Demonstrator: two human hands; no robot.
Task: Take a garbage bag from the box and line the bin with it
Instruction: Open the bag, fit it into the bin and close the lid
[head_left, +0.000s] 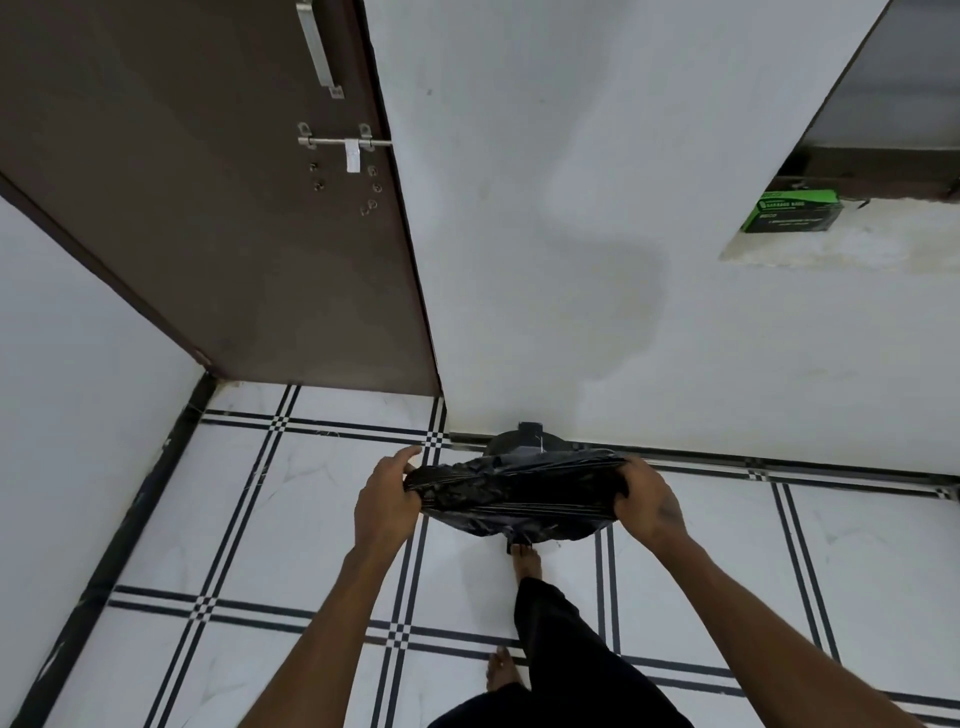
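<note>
My left hand grips the black garbage bag at its left edge, my right hand clenches the right edge — stretching the mouth wide over the pedal bin against the far wall. The green box sits far right on a ledge — done with, I judge.

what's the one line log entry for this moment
stage: lining bin | left hand: gripping garbage bag | right hand: gripping bag's other side | bin: mostly hidden under bag | box: on ledge
</note>
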